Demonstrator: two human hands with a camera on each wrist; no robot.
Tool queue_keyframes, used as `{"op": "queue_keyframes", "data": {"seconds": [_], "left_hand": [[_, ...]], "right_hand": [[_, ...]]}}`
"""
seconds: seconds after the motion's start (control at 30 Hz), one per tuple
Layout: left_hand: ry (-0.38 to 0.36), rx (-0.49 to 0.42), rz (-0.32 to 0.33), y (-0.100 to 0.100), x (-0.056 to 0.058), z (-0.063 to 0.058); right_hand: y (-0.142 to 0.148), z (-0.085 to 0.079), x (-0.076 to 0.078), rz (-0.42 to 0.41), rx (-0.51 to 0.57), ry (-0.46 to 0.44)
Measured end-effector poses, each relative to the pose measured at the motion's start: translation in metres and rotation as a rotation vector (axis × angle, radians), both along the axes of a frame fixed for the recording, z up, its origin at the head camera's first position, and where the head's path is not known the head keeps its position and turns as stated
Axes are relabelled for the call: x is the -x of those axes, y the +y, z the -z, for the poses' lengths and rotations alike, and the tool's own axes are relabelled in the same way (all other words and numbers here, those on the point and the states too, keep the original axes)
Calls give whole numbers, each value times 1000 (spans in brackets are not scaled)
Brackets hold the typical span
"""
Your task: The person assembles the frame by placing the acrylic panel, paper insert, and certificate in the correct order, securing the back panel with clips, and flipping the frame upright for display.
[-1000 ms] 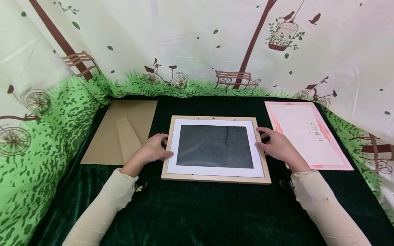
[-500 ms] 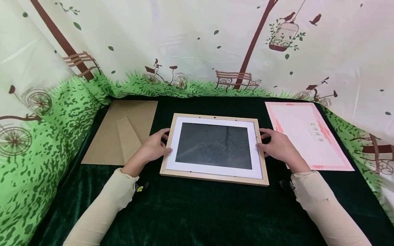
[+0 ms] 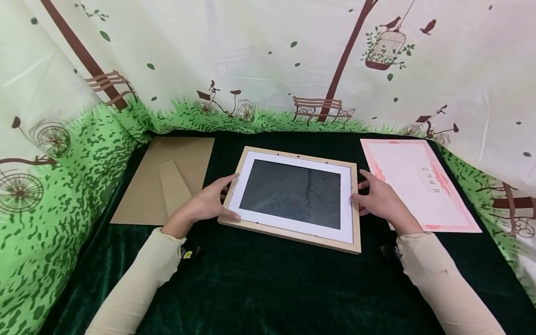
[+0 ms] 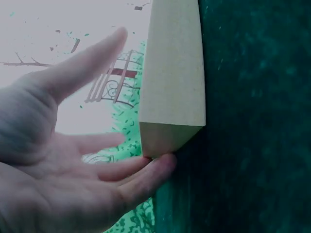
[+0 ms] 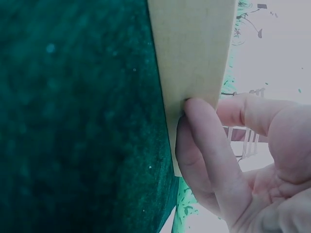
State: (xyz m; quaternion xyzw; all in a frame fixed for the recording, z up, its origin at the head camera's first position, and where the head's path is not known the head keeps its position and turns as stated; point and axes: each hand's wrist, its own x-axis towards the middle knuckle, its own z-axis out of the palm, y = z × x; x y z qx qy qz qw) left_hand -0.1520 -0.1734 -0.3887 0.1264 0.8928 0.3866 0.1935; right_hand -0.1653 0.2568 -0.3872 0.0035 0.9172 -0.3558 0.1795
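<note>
A light wooden picture frame (image 3: 291,239) with a white mat around a dark, reflecting panel lies turned clockwise on the dark green velvet cloth (image 3: 276,293). At its left end is my left hand (image 3: 211,199), thumb spread over the near corner. In the left wrist view that thumb (image 4: 92,60) stands apart from the wood, and fingertips (image 4: 163,165) touch the frame's corner (image 4: 170,133). My right hand (image 3: 377,195) pinches the right side, thumb on the face. The right wrist view shows bent fingers (image 5: 214,145) against the frame's outer edge (image 5: 189,53).
A brown backing board (image 3: 138,186) with a stand flap lies at the left, partly behind my left hand. To the right lies a pink-bordered certificate sheet (image 3: 412,195) with printed characters. A printed curtain (image 3: 251,46) hangs around the back and sides.
The picture frame has turned clockwise, its far left corner going away and its near right corner coming closer. My left hand has spread its thumb and fingers wider; my right hand keeps its hold.
</note>
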Motion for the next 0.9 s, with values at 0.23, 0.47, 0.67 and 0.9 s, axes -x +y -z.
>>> {"op": "queue_keyframes", "data": {"seconds": [0.23,0.47,0.67,0.9], "left_hand": [[37,211,133,3,-3,2],[57,210,65,2,1,2],[5,262,-28,-3,5,1],[-22,264,-150,-8,8,2]], "right_hand": [[2,4,2,-4,25,-22],[1,2,2,-10,-13,-42],[5,3,6,-64,-69,42],[6,4,6,-86,-68,66]]}}
